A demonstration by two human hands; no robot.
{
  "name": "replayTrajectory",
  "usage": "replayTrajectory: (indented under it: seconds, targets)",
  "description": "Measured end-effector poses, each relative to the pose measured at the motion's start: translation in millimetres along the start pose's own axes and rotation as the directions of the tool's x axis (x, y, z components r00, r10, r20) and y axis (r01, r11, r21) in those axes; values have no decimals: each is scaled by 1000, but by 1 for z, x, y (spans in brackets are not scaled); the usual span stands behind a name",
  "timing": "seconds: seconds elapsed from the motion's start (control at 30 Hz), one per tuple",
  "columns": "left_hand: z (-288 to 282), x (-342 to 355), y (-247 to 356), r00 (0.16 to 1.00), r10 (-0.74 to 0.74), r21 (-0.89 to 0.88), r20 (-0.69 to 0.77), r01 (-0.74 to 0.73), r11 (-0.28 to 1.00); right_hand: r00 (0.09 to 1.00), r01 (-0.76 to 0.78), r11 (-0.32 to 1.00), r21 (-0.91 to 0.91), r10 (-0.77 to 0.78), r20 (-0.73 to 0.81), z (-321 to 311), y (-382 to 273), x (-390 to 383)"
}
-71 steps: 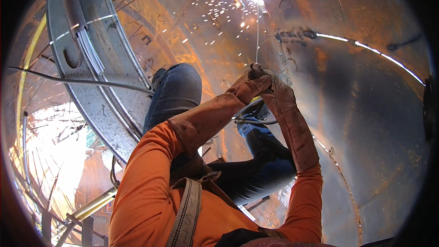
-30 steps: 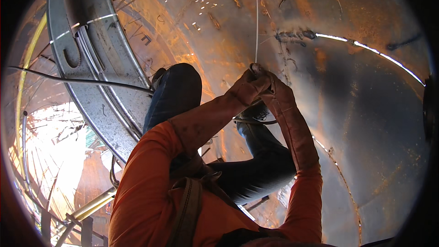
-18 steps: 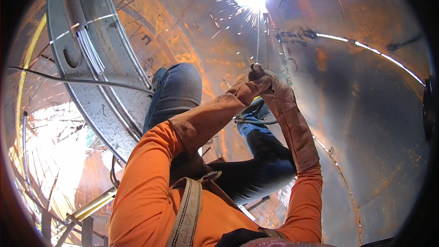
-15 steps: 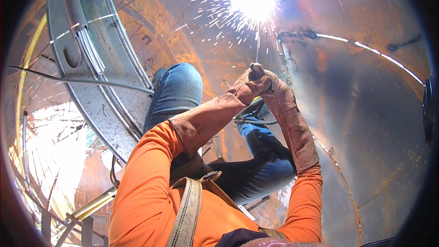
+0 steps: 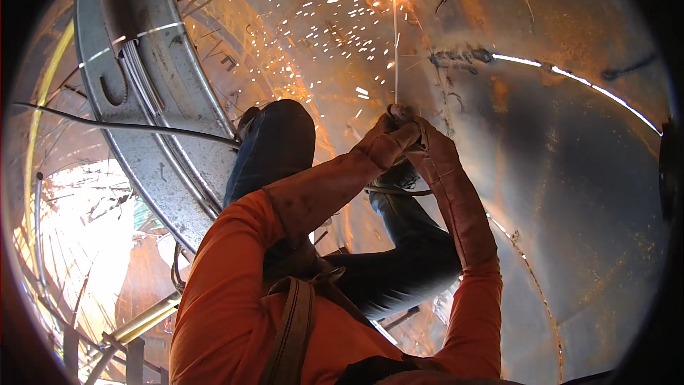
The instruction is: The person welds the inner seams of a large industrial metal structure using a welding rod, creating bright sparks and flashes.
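Note:
Both my hands wear long reddish-brown leather gloves and are closed together around a welding electrode holder, of which only the dark front end shows. My left hand wraps it from the left, and my right hand from the right. A thin welding electrode points away from me out of the holder. Its far end glows orange at the rusty steel plate, and sparks scatter to the left. Below my gloves, a dark cable loops near my leg.
On the left stands a curved steel channel with a brown rod holder and several electrodes. A grey cable crosses it. A bright gap runs through the plate at right. A yellow hose hangs far left.
The large white arc has shrunk to a small orange glow, and the scene is darker. The electrode now shows along its length. My hands have barely moved.

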State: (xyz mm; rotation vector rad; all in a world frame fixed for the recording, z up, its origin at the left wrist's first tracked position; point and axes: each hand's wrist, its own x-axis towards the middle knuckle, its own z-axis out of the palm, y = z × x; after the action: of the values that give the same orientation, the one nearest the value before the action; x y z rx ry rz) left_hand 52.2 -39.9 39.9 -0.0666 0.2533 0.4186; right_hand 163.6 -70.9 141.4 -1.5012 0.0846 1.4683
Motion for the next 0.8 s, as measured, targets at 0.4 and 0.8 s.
replayTrajectory:
  seconds: [0.4, 0.8]
  targets:
    - [-24, 27, -7, 991, 112, 677, 78, -135, 723, 999, 24, 999, 28, -25, 32, -2, 1, 10]
    - [-29, 26, -10, 977, 186, 598, 105, -212, 773, 998, 29, 999, 25, -31, 58, 6, -1, 17]
